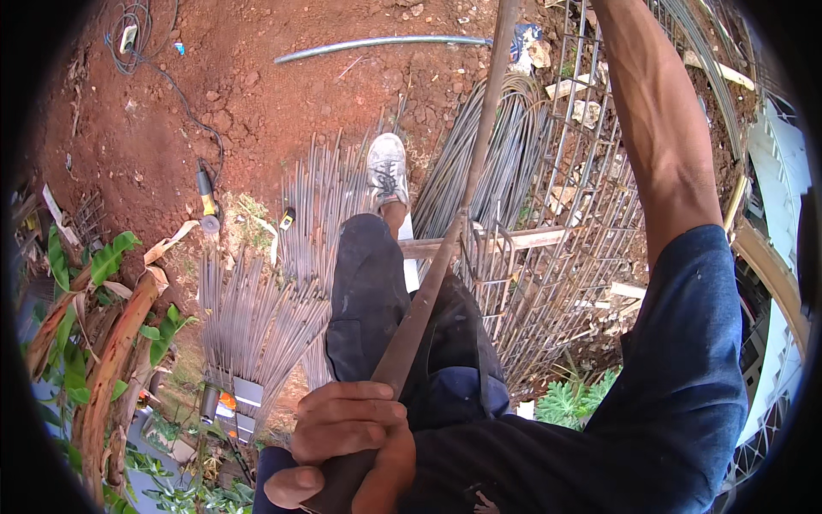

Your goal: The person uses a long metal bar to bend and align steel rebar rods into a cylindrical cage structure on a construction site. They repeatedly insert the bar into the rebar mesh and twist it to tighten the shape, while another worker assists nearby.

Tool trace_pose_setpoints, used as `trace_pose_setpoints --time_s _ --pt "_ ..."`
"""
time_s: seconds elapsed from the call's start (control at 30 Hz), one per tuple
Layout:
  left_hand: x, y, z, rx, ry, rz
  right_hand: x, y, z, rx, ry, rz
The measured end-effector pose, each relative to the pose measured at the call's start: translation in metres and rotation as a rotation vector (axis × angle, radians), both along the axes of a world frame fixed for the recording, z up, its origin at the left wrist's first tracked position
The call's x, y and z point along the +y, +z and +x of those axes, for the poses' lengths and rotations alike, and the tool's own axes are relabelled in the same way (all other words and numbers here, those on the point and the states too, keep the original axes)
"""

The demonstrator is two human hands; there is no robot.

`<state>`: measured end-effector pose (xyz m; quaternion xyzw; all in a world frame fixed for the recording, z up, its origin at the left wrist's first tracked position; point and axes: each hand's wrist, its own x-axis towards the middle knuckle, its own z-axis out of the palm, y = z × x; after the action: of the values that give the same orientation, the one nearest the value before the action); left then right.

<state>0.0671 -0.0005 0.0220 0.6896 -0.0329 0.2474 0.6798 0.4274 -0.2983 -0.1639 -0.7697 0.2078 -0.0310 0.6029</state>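
A long brown pole runs slantwise from the lower middle up past the top edge; I cannot tell if it is wood or rusty metal. My left hand has its fingers wrapped round the thick near end. On the right, my right arm reaches up and forward, and its hand is cut off by the top edge. Below the pole lie steel rods, a coil of steel wire and tied rebar cages. One white shoe of mine stands at the end of the rods.
Left on the red soil lie a yellow and black angle grinder with its cord and a tape measure. A grey pipe lies ahead. A wooden board crosses the cages. Banana-like plants stand at the left edge.
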Motion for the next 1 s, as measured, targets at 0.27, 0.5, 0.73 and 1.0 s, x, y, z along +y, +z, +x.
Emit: trace_pose_setpoints --time_s 0.27,0.5,0.73,1.0 --pt "-0.027 0.033 0.006 0.079 0.101 -0.007 0.000 0.005 -0.017 -0.045 0.019 -0.006" --pt "-0.036 0.056 0.003 0.267 -0.004 -0.061 0.011 0.006 -0.028 -0.092 0.046 -0.019" --pt "-0.020 0.042 0.014 0.139 -0.183 0.061 0.024 0.009 -0.048 -0.154 0.062 -0.017" --pt "0.012 0.045 0.001 0.093 0.201 0.073 0.033 0.029 -0.081 -0.199 0.065 -0.016"
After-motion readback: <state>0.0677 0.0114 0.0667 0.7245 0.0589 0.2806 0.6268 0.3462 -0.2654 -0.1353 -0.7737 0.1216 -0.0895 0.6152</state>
